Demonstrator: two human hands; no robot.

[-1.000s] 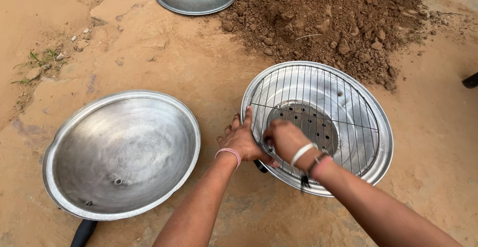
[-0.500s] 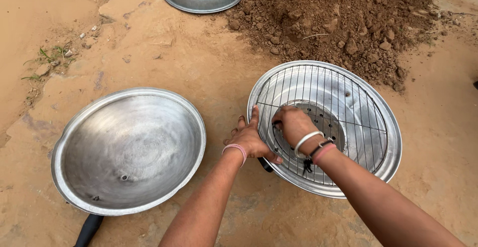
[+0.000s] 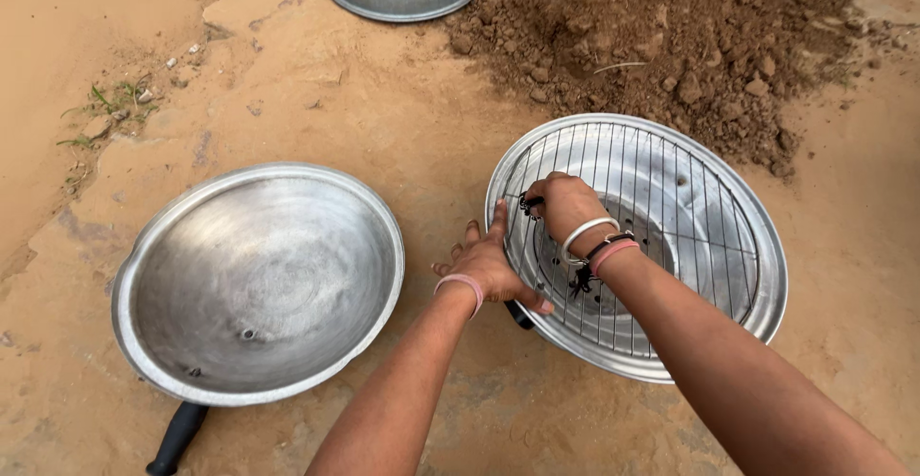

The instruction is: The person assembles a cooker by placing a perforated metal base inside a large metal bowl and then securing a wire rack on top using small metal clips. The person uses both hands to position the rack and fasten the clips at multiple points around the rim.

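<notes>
— Where is the wire grill rack [image 3: 661, 236] sitting?

— It lies across the round metal pan [image 3: 767, 294] on the sandy ground [image 3: 316, 102], near the mound of loose soil [image 3: 690, 45]. The right hand [image 3: 565, 206] has its fingers curled shut on the rack's near-left edge, by a small dark clip or tie. I cannot tell which.

— And the left hand [image 3: 489, 265]?

— Fingers spread open, palm pressed against the pan's outer rim, just above its black handle stub [image 3: 519, 315].

— How should the step be done well?

— I'd judge: brace the pan firmly with the flat palm so it doesn't rock, and keep the rack level and centred. The empty wok [image 3: 259, 279] with its black handle lies well apart.
</notes>
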